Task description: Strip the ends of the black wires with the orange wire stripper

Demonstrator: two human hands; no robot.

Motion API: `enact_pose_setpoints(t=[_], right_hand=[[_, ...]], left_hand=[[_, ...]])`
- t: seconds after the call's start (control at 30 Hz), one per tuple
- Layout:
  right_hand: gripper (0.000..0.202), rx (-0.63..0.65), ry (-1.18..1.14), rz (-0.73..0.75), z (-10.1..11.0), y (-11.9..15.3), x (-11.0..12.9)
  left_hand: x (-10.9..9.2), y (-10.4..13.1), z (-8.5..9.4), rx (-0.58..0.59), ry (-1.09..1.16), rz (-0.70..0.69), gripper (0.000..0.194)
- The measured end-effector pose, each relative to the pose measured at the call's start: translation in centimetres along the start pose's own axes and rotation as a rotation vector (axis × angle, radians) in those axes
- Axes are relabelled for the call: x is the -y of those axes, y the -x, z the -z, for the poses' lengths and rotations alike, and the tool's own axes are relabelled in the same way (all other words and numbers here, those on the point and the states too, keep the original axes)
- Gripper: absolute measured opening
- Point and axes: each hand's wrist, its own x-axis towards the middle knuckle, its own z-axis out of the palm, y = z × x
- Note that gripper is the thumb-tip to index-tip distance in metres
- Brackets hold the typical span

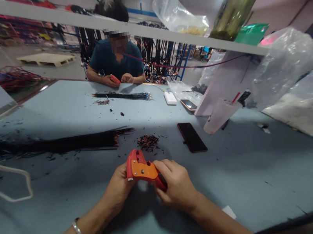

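A red and orange wire stripper (143,171) is held above the table in front of me, its jaw end up and to the left. My right hand (175,183) is closed round its handles. My left hand (119,188) is closed at the jaw end, with its fingertips hidden behind the tool; whether a wire is also pinched there cannot be seen. Just beyond the stripper lies a small heap of cut insulation bits (148,143). A long bundle of black wires (68,144) stretches to the left, its coppery ends facing the heap.
A dark phone (192,137) lies right of the heap, near a white cup-like container (218,117). Across the table (103,228), a co-worker (118,61) holds a red tool behind another wire bundle (123,95). Plastic bags (287,60) crowd the right, and a white cord loop (21,185) lies left.
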Motion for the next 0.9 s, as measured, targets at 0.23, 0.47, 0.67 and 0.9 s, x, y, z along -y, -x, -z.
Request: enact_pose_setpoints(t=[0.23,0.47,0.67,0.9], right_hand=[[0.034,0.040,0.037,-0.022,-0.44,-0.11,-0.67],[0.028,0.063,0.038,-0.030,-0.43,-0.05,-0.68],[0.020,0.083,0.042,-0.030,-0.42,-0.01,-0.66],[0.017,0.086,0.053,-0.031,-0.54,-0.07,-0.81]], left_hand=[[-0.15,-0.48,0.14,0.001,-0.027,-0.017,0.024],[-0.40,-0.71,0.21,0.021,-0.012,0.029,0.020],[-0.45,-0.60,0.30,0.043,-0.024,0.060,0.029],[-0.76,-0.62,0.15,-0.004,-0.015,0.064,0.028]])
